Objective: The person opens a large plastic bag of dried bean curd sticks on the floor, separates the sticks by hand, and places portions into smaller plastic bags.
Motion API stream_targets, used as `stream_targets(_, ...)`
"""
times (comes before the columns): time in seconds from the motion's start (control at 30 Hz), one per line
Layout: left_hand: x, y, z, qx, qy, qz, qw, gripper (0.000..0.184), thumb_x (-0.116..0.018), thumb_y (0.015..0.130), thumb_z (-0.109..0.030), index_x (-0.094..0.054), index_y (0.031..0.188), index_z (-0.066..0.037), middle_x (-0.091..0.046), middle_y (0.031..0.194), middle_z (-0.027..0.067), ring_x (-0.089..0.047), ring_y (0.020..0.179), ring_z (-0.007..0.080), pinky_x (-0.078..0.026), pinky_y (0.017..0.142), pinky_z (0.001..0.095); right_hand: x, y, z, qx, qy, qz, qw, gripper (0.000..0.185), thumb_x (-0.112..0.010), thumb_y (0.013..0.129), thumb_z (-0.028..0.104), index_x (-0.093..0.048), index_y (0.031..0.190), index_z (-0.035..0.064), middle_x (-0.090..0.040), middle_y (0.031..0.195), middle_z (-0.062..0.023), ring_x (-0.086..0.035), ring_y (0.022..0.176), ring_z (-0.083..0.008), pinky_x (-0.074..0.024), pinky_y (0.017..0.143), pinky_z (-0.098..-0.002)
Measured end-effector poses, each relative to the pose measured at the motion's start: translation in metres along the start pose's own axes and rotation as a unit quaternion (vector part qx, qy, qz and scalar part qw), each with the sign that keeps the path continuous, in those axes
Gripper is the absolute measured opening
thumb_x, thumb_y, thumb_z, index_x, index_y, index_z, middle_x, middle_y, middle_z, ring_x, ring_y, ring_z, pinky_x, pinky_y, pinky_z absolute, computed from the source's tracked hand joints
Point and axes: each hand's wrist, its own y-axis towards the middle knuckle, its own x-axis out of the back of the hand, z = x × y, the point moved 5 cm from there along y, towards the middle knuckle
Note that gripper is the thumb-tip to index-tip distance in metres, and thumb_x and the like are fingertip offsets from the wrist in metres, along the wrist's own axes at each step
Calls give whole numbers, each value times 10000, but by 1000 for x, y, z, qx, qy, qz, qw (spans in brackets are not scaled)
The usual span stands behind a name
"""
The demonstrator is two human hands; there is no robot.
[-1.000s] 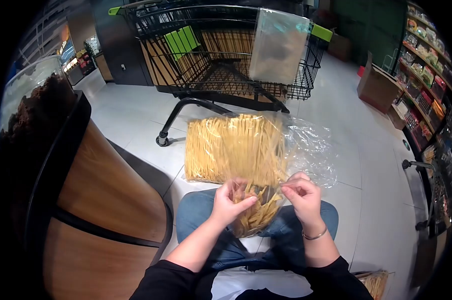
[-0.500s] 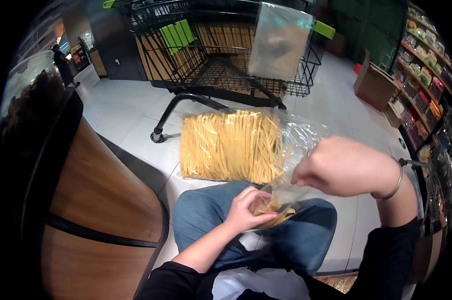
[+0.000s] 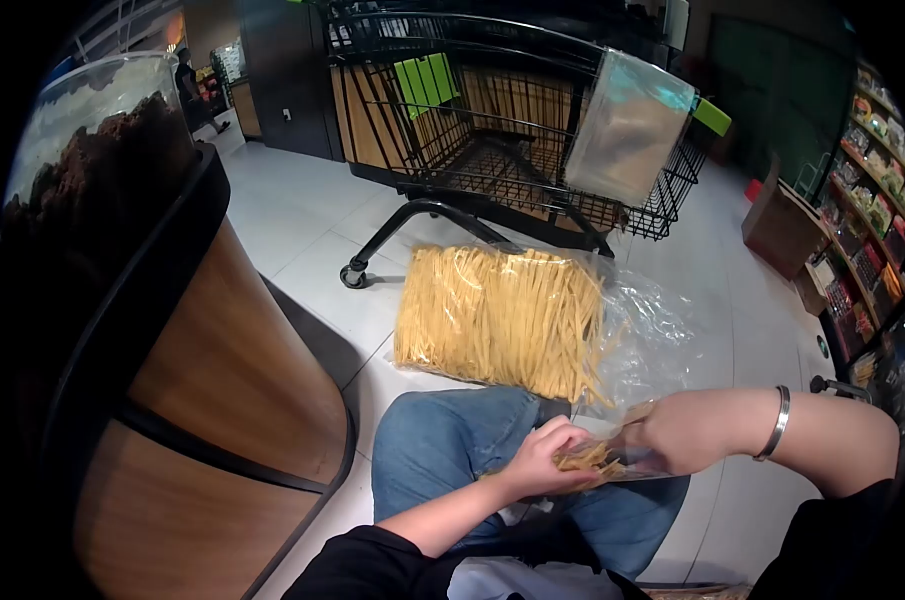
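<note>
One small clear bag of yellow strips is held over the lap, the left hand curling its grip around it; the right hand apparently works one end, its hold impossible to tell. The next move calls for steady support. One larger bag lies on the floor.

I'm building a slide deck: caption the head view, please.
Left hand holding a clear bag of yellow strips, right hand at its other end, larger bag beyond.
</note>
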Motion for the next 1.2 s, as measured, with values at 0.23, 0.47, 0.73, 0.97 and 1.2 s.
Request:
stream_targets(0.23, -3, 2, -12, -30, -35, -27, 999, 547, -746, 564, -334, -523, 958, -28, -419, 728, 42, -427, 641, 163, -372, 575, 247, -28, 22, -4, 36, 111, -90, 989, 411, -449, 772, 124, -399, 1179, 137, -558, 876, -173, -543, 802, -315, -425, 684, -376)
stream_targets(0.47, -10, -10, -6, -93, -96, -44, 990, 446, -454, 814, -408, -509, 948, 14, -446, 788, 99, -452, 703, 198, -386, 612, 280, -23, 20, 7, -57, 121, -137, 981, 340, -324, 824, 346, -553, 980, 149, -569, 852, -145, -539, 780, -317, -412, 672, -380)
stream_targets(0.73, -13, -14, -17, -108, -36, -111, 987, 354, -451, 835, -322, -552, 822, 17, -488, 746, 111, -496, 660, 235, -408, 582, 295, -23, 17, 15, 30, 39, -188, 981, 168, -460, 744, 152, -578, 842, 83, -582, 731, -140, -569, 678, -299, -440, 573, -371)
stream_targets(0.97, -6, -9, -34, -93, -29, -144, 985, 300, -466, 839, -266, -568, 851, 17, -507, 743, 107, -509, 645, 213, -421, 577, 283, -29, 27, 13, 40, -13, -217, 975, 81, -499, 680, 118, -570, 694, 82, -572, 630, -104, -576, 610, -263, -435, 509, -367)
stream_targets(1.2, 7, 12, -44, -92, 34, -117, 988, 389, -434, 850, -318, -577, 852, 44, -525, 725, 123, -524, 627, 222, -427, 559, 273, -4, -14, 10, 91, -36, -455, 885, 75, -508, 675, 119, -568, 683, 75, -564, 623, -102, -568, 591, -265, -433, 474, -362)
